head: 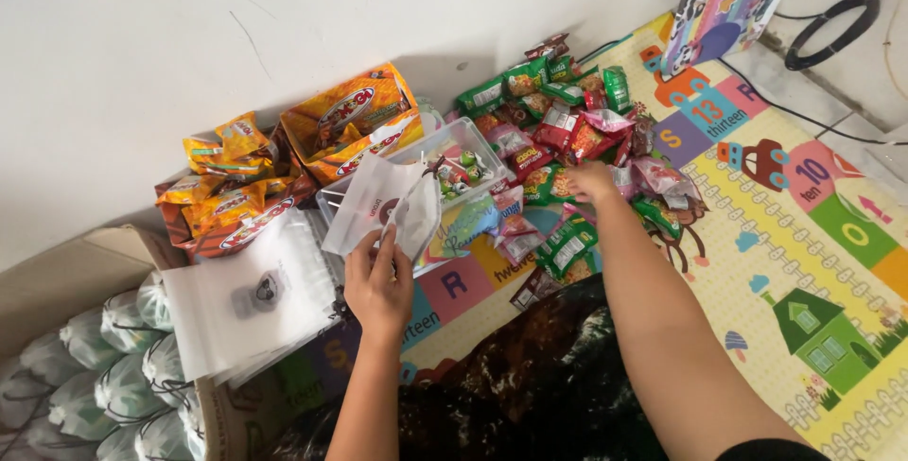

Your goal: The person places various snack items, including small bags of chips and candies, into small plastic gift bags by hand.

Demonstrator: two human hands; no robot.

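Note:
My left hand (378, 283) holds up a white drawstring pouch (388, 204) by its lower edge, with the mouth of the pouch gaping toward the right. My right hand (591, 180) reaches out over a heap of small snack packets (567, 139) in green, red and pink, its fingers curled down onto the packets. Whether it grips one I cannot tell. A clear plastic box (492, 154) with small sweets inside stands between the two hands, behind the pouch.
A stack of flat white pouches (251, 305) lies at the left. Orange snack boxes and packets (284, 154) stand against the white wall. Filled tied pouches (113, 376) fill a cardboard box at lower left. A colourful play mat (804, 262) covers the floor; black cables (832, 31) lie at top right.

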